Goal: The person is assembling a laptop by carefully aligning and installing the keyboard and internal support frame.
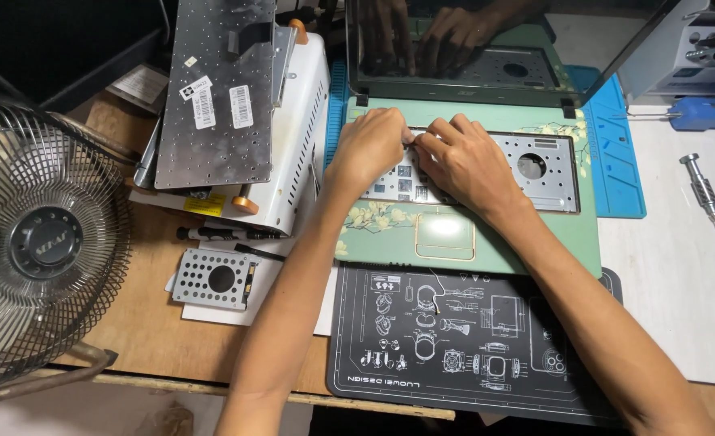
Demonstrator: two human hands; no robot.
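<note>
On the bench, your left hand [369, 145] and right hand [462, 161] pinch something unclear at the green, flower-patterned laptop's [535, 234] bare silver keyboard tray [547, 173].

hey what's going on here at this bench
A person is working on an open green laptop with a floral pattern whose keyboard is out, baring the perforated metal tray. The left hand and right hand meet at the tray's upper edge, fingertips pinching something too small to make out. The removed keyboard, silver back up, lies on a white box. A silver screwdriver lies to the right, a metal fan at left.
</note>
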